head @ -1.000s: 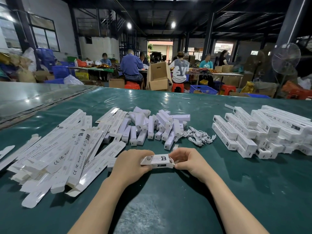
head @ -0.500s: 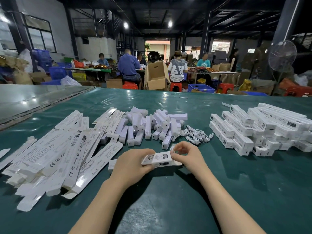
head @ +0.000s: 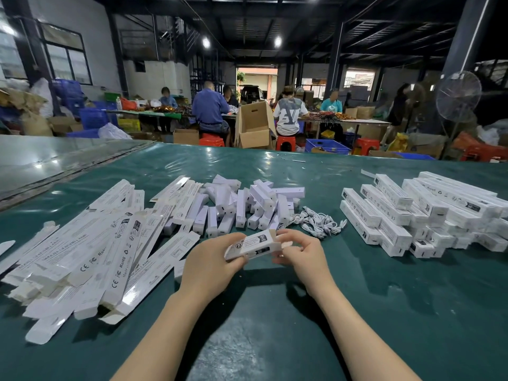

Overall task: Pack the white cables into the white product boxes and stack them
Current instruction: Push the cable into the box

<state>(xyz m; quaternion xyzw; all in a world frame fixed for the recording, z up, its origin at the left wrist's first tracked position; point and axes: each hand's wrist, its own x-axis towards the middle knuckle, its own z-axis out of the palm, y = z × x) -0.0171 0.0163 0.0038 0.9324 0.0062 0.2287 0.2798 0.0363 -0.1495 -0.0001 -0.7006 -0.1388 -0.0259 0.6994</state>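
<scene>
Heaps of flat boxes [head: 90,251] lie on the green bench [head: 412,312], well to the left of the held box [head: 254,244]. The left hand [head: 210,268] grips the held box at its left end, fingers curled round it. The right hand [head: 301,253] pinches its right end. A small pile of white cables [head: 319,221] lies just behind and right of the held box. Further right of it sit stacked boxes [head: 412,213]
</scene>
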